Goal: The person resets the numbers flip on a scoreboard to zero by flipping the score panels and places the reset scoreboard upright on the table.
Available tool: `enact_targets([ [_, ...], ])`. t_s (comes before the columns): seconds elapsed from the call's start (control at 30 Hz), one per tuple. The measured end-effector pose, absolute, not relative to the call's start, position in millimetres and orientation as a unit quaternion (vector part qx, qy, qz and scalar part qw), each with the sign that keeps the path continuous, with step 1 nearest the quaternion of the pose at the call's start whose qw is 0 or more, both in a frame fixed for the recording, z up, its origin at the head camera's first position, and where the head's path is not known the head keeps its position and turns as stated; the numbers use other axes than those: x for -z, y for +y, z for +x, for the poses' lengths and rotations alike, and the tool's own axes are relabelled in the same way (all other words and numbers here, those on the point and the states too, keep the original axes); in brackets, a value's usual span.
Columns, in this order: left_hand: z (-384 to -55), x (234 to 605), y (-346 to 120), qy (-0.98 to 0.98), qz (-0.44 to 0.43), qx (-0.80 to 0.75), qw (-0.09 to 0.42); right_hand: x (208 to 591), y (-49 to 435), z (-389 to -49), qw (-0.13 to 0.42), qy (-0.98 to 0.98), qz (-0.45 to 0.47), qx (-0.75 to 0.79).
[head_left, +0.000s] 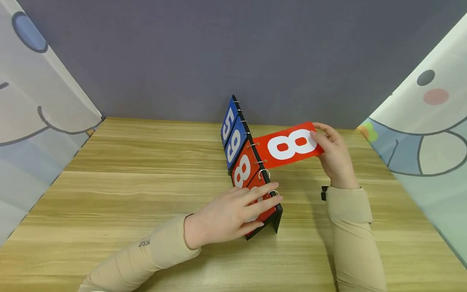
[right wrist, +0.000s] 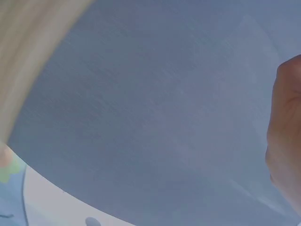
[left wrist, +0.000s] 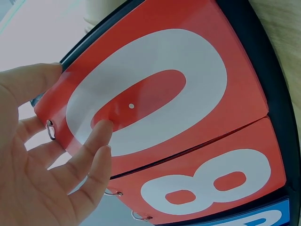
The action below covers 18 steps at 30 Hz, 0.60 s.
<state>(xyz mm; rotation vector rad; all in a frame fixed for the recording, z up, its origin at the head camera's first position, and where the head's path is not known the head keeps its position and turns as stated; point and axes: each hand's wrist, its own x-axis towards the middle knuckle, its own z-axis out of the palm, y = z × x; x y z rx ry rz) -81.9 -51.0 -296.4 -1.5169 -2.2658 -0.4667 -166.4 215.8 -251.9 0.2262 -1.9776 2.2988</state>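
Note:
A tabletop flip scoreboard [head_left: 251,152] stands on its black frame, with blue cards reading 5 and 9 at the far end and red cards nearer. My left hand [head_left: 230,215] rests on the near end, its fingers extended across the top edge. In the left wrist view, that hand [left wrist: 61,165] touches a red 0 card [left wrist: 202,99]; its thumb lies at the black side edge. On the board's right side, my right hand [head_left: 336,156] pinches the outer end of a red 8 card [head_left: 262,152], whose other end hangs on rings. Only part of this hand [right wrist: 287,136] shows in the right wrist view.
Beneath the scoreboard is a wood-grain table [head_left: 146,174]. A grey panel [head_left: 164,61] rises behind it, and cartoon-printed sheets [head_left: 434,121] flank both sides. Metal rings [head_left: 264,174] line the board's top edge.

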Motion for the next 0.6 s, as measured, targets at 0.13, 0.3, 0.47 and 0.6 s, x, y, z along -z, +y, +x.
enact_targets([
  [0.13, -82.1, 297.0, -50.8, -0.804, -0.54, 0.167, 0.186, 243.4, 213.1, -160.3, 0.084, -0.637, 0.092, -0.761],
  [0.3, -81.9, 297.0, -50.6, -0.803, -0.54, 0.167, 0.189, 239.1, 201.9, -157.7, 0.119, -0.648, 0.081, -0.748],
  [0.47, -81.9, 297.1, -50.7, -0.802, -0.541, 0.173, 0.186, 238.5, 187.5, -154.9, 0.168, -0.618, 0.1, -0.761],
  [0.6, -82.2, 297.2, -50.7, -0.802, -0.542, 0.175, 0.182, 243.8, 175.3, -153.0, 0.19, -0.606, 0.154, -0.757],
])
